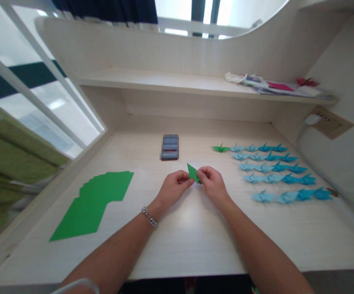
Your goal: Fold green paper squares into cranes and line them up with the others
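Between my hands, just above the desk, is a small piece of folded green paper (192, 171) with a pointed upper corner. My left hand (177, 185) pinches its lower left edge between thumb and fingers. On the other side, my right hand (212, 184) grips its right edge, and the fingertips cover part of the folds. A fan of flat green paper sheets (95, 200) lies to the left. Off to the right stand rows of blue paper cranes (271, 178), light and darker. One green paper crane (221, 148) sits at the left end of the farthest row.
A phone (170, 147), its screen blurred, lies beyond my hands. Papers (274, 85) rest on the shelf (164, 80) above the desk. At right, a white cable (299, 136) runs from a wall socket (332, 122) down along the desk's side. Railings and a green cloth (17, 171) border the left.
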The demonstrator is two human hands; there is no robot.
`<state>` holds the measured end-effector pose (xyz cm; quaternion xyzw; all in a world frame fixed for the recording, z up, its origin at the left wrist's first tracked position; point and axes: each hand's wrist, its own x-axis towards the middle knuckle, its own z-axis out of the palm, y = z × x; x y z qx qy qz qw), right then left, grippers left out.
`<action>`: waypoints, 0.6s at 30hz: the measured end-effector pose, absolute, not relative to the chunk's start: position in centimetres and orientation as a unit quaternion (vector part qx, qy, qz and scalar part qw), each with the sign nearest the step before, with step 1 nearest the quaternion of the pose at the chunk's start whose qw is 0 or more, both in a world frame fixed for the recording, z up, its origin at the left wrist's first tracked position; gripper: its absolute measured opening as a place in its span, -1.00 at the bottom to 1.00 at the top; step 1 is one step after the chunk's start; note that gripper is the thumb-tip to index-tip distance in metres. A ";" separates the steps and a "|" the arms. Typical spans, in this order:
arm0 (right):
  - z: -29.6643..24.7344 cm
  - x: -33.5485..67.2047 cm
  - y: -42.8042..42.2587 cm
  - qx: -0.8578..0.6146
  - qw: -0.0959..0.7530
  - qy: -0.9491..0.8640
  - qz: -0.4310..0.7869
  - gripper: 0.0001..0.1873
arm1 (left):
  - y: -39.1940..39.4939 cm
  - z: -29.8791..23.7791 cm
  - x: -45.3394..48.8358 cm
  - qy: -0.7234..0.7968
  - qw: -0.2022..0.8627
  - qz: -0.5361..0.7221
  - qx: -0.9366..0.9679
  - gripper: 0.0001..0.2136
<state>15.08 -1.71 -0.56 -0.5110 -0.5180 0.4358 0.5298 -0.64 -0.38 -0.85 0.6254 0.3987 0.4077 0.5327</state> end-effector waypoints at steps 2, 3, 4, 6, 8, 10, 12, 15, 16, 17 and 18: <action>-0.3 15.0 -1.9 -0.510 0.533 -0.515 0.436 -0.78 | -0.3 -0.9 -0.7 0.411 0.527 0.416 0.617 -0.83; -0.2 15.0 -1.9 -0.509 0.535 -0.509 0.441 -0.76 | -0.2 -0.9 -0.6 0.413 0.528 0.420 0.611 -0.83; -0.2 15.0 -1.9 -0.507 0.536 -0.502 0.451 -0.71 | -0.2 -0.9 -0.6 0.412 0.533 0.426 0.604 -0.82; -0.1 15.1 -1.9 -0.499 0.527 -0.493 0.480 -0.60 | -0.2 -0.9 -0.6 0.409 0.538 0.440 0.591 -0.82; -0.2 15.2 -1.8 -0.483 0.512 -0.494 0.510 -0.65 | -0.2 -0.8 -0.7 0.413 0.527 0.455 0.587 -0.81; -0.4 15.2 -1.8 -0.475 0.497 -0.498 0.528 -0.76 | -0.1 -0.7 -0.8 0.417 0.506 0.466 0.593 -0.82; -0.4 15.2 -1.9 -0.478 0.487 -0.501 0.532 -0.77 | -0.1 -0.6 -0.9 0.414 0.497 0.471 0.600 -0.83; -0.1 15.3 -2.0 -0.490 0.495 -0.511 0.504 -0.67 | -0.2 -0.6 -1.1 0.410 0.507 0.466 0.598 -0.81; 0.0 15.4 -2.0 -0.493 0.499 -0.524 0.483 -0.64 | -0.2 -0.6 -1.1 0.410 0.514 0.459 0.598 -0.81; 0.1 15.4 -2.1 -0.496 0.500 -0.542 0.459 -0.64 | -0.2 -0.5 -1.1 0.409 0.521 0.451 0.598 -0.80; 0.2 15.5 -2.1 -0.499 0.497 -0.561 0.436 -0.68 | -0.3 -0.5 -1.1 0.406 0.529 0.445 0.597 -0.79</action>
